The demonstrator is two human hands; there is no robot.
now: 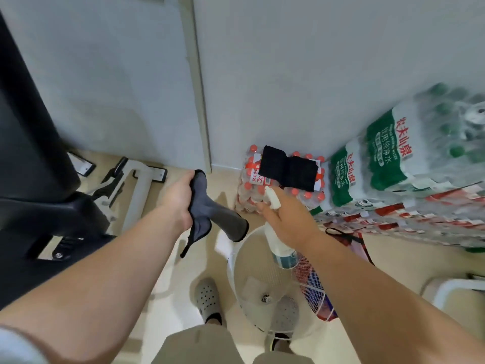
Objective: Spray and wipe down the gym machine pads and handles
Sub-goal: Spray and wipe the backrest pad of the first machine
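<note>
My left hand [178, 198] grips a grey cloth [210, 214] that hangs down in folds over the floor. My right hand [288, 219] is wrapped around a white spray bottle [278, 243], nozzle up and pointing away from me, its clear lower body below my palm. The black pad [29, 143] of the gym machine rises at the far left, with the machine's black seat edge [52, 211] beneath it, left of my left hand. A black folded cloth [288, 169] lies on a pack of bottles ahead.
Shrink-wrapped packs of red-capped water bottles [252, 185] and green-labelled packs [388, 158] are stacked against the wall at right. A white floor fan [265, 279] lies by my feet. The machine's white base frame [139, 190] runs along the floor. A white door [105, 74] stands ahead.
</note>
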